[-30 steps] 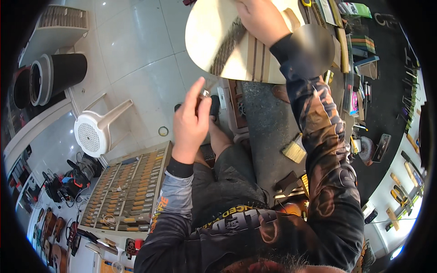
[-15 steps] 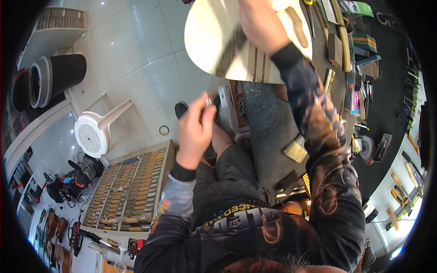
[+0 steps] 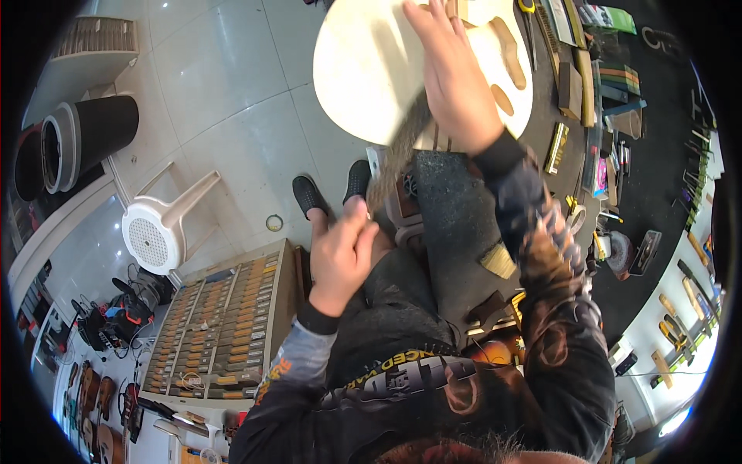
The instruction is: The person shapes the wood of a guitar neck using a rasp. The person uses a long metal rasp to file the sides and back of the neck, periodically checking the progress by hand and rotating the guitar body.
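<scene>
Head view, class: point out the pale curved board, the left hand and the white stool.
Pale curved board point(image 3: 379, 66): head view, its broad face.
Left hand point(image 3: 342, 261): head view, its back.
White stool point(image 3: 151, 237): head view, its seat.

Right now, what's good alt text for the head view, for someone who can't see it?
A person's left hand pinches the near end of a long, rough-textured tool, its far end by the right hand over a pale, rounded wooden body. A dark workbench stands at right; a white stool stands on the tiled floor at left.
</scene>
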`<state>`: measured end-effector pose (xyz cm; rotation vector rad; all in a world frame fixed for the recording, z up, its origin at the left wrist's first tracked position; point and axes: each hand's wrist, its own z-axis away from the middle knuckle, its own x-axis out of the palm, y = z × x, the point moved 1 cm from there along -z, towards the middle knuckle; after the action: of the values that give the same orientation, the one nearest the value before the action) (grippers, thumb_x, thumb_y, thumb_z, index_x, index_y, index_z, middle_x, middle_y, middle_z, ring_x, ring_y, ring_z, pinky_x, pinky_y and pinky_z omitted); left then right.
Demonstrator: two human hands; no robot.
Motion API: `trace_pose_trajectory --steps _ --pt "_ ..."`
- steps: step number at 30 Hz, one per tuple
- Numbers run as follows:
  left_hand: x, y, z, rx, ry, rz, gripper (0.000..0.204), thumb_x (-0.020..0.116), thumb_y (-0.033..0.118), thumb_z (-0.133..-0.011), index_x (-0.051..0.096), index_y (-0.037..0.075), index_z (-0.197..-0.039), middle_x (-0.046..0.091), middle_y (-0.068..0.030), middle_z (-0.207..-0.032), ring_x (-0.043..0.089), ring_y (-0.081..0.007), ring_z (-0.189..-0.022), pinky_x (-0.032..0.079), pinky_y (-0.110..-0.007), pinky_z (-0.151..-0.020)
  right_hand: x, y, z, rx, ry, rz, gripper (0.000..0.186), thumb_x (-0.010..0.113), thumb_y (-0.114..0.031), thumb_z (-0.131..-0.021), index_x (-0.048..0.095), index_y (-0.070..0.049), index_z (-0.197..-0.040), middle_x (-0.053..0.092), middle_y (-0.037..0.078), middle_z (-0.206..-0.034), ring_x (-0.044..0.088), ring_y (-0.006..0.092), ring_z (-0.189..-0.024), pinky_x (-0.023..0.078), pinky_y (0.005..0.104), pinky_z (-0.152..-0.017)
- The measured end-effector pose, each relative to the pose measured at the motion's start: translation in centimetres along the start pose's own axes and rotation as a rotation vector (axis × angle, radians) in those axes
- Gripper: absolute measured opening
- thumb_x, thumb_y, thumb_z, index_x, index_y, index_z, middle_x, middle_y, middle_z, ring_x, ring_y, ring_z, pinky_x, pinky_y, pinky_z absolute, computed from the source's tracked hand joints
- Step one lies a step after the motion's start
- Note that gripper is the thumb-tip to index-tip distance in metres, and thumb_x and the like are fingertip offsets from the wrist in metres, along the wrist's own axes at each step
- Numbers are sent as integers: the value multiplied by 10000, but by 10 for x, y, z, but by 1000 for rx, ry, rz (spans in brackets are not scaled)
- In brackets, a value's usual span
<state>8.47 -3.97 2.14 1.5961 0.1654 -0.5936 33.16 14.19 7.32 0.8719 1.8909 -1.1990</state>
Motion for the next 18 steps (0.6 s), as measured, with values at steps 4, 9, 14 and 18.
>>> trace_pose_trajectory --steps 4,9,14,18 --pt "-10 9 -34 -13 -9 31 391 756 62 -932 671 -1 -1309 728 -138 -866 691 -303 -697 543 -417 -785 -2 10 -24 18 26 10 584 405 75 -982 425 -17 -1558 500 280 -1523 369 467 -1504 266 507 -1256" --pt "-1 0 -83 18 117 137 386 758 80 -940 676 3 -1309 728 -131 -865 669 -277 -628 524 -360 -596 1 34 -71 -23 69 28 584 409 64 -979 405 2 -1561 467 345 -1517 341 487 -1506 237 505 -1271" --pt "-15 -15 0 48 -7 -27 410 763 38 -912 683 22 -1315 697 -109 -813 663 -291 -697 470 -497 -938 21 -2 11 55 -12 52 547 405 64 -1004 473 -49 -1534 536 213 -1534 450 412 -1473 264 540 -1247" --pt "-17 -2 -64 -9 43 80 379 751 53 -941 672 -11 -1306 711 -158 -858 686 -307 -696 568 -370 -698 6 13 -62 -1 49 75 589 411 68 -973 411 -5 -1558 487 345 -1495 355 493 -1492 248 516 -1266"
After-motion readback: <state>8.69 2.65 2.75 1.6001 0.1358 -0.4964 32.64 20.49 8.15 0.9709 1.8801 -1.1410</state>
